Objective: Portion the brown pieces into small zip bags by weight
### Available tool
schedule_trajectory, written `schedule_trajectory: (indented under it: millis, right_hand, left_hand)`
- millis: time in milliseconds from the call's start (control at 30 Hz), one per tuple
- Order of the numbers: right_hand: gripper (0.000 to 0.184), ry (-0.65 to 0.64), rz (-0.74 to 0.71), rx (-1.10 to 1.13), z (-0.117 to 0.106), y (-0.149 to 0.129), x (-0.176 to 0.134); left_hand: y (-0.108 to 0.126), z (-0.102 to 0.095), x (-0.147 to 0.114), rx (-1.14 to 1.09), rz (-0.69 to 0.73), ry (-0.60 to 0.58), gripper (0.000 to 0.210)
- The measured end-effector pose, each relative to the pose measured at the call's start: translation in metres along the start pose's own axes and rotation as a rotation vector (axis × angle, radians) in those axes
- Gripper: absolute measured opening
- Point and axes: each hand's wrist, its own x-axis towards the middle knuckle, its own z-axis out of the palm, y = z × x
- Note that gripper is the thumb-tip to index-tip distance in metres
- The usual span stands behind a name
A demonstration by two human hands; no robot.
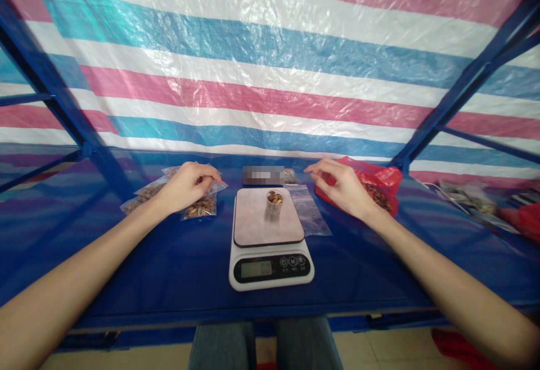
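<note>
A small cup [274, 202] filled with brown nuts stands upright near the middle of the platter of a white digital kitchen scale [270, 257], so that its load bears on the weighing surface; the display faces the person. The left hand [185, 186] rests on a cluster of small clear bags of nuts [201, 207] lying flat to the left of the scale, its fingers [211, 174] curled down and pinching the top of one bag. The right hand [342, 187] lies on the right, over the mouth of a red plastic bag [382, 181] holding loose nuts; its fingers [314, 168] are drawn together at the tips, and whether a nut is caught between them cannot be told. An empty clear zip bag [310, 212] lies flat just beside the scale's right edge, between scale and red bag, within easy reach. Behind the scale lie a blurred label and another small packet [291, 176].

All of this sits on a blue tabletop [177, 269] with a glossy covering, framed by blue metal struts [459, 91]. A striped pink, blue and white tarpaulin [270, 66] closes off the back. Further bags [472, 197] lie at the far right. The person's knees in jeans [265, 347] show beneath the tabletop's near edge.
</note>
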Motion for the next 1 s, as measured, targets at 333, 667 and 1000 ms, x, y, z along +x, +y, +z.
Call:
schedule_trajectory:
  millis: [333, 667, 1000]
  right_hand:
    - [0.021, 0.047, -0.090, -0.009, -0.012, 0.007, 0.001]
    - [0.022, -0.295, -0.075, 0.070, -0.002, 0.005, -0.005]
    - [0.018, -0.022, -0.013, -0.076, -0.029, 0.000, 0.003]
  left_hand:
    - [0.006, 0.000, 0.001, 0.026, 0.051, -0.010, 0.038]
    - [0.007, 0.000, 0.001, -0.006, 0.016, -0.005, 0.038]
    - [0.009, 0.000, 0.000, -0.022, 0.019, -0.004, 0.037]
